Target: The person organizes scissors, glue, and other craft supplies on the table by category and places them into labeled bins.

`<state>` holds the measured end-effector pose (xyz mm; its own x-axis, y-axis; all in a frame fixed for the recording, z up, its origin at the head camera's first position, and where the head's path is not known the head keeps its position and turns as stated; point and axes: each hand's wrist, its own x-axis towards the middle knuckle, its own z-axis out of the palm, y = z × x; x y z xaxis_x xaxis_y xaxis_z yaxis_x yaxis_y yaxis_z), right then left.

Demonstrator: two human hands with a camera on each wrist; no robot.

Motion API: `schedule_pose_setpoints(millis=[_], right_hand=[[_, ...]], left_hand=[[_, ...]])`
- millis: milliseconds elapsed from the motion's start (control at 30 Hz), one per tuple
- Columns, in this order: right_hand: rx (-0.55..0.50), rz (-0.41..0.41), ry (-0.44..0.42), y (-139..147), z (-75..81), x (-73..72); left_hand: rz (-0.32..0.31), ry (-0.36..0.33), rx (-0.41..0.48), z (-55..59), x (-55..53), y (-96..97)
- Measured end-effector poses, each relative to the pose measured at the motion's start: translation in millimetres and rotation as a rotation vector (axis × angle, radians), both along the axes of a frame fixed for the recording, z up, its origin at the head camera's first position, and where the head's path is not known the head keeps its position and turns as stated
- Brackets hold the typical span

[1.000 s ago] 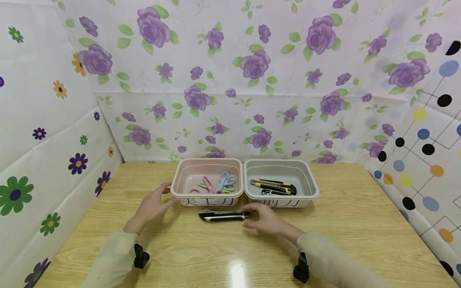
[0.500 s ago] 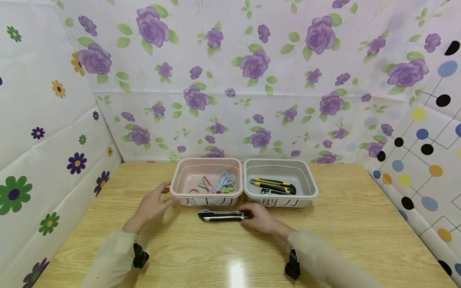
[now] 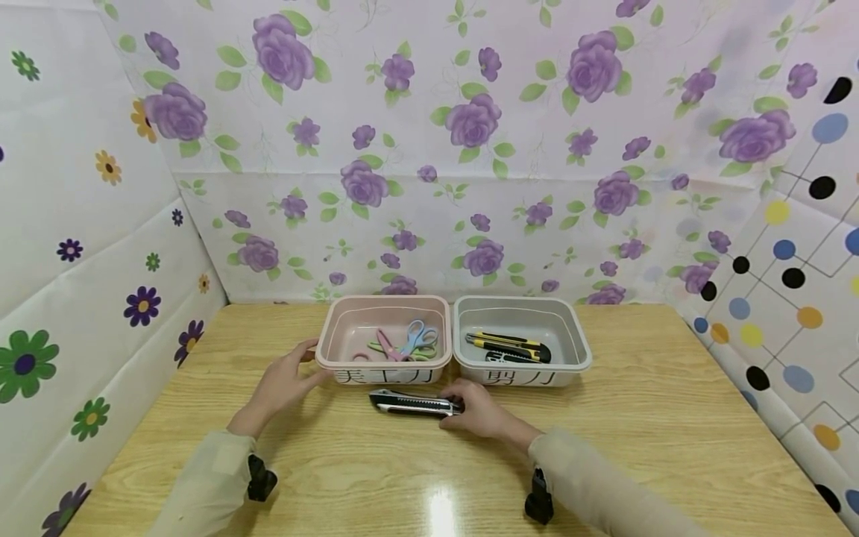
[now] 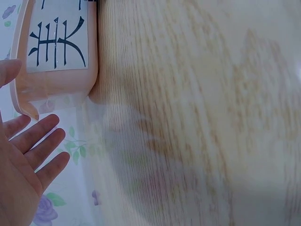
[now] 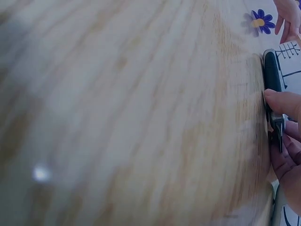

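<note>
A black and silver utility knife (image 3: 412, 403) lies crosswise in front of two plastic bins. My right hand (image 3: 478, 409) pinches its right end between thumb and fingers; the right wrist view shows the thumb (image 5: 282, 102) against the knife's side. At the left end of the pink bin (image 3: 326, 364), my left hand (image 3: 278, 386) is at the rim, its fingers fairly straight and spread in the left wrist view. Several scissors, with pink, blue (image 3: 417, 337) and green handles, lie in the pink bin. In the grey bin (image 3: 580, 350) are a yellow-black utility knife (image 3: 513, 344) and a black one (image 3: 508, 358).
Both bins stand side by side on a wooden table (image 3: 376, 477), with paper labels bearing characters on their fronts. Behind the table hangs a flowered cloth (image 3: 429, 224), with patterned sheets at the left and right sides.
My right hand has moved a little left onto the knife's right end and now pinches it. The knife has tilted slightly. The left hand has stayed by the pink bin.
</note>
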<state>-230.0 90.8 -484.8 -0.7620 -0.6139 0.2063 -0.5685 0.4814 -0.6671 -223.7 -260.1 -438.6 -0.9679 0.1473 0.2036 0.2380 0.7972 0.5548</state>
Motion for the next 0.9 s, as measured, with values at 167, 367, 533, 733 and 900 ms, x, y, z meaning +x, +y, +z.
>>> schedule_pose_setpoints(millis=[167, 367, 533, 733, 900], right_hand=[[-0.011, -0.004, 0.040, -1.4, -2.6, 0.2], [-0.044, -0.026, 0.028, 1.0, -2.8, 2.0], [-0.083, -0.027, 0.004, 3.5, -0.6, 5.2], [-0.120, -0.027, -0.021, 6.9, 3.7, 9.2], [-0.141, -0.039, -0.063, 10.3, 8.7, 13.1]], left_hand=[[0.001, 0.008, -0.007, -2.0, -1.2, -0.7], [0.004, 0.007, -0.009, -1.9, -1.8, 0.1], [0.000, 0.005, -0.003, -0.5, -1.2, 0.6], [0.004, -0.003, 0.004, 1.1, -0.5, 0.2], [0.000, -0.011, 0.010, 0.7, 0.0, 0.5]])
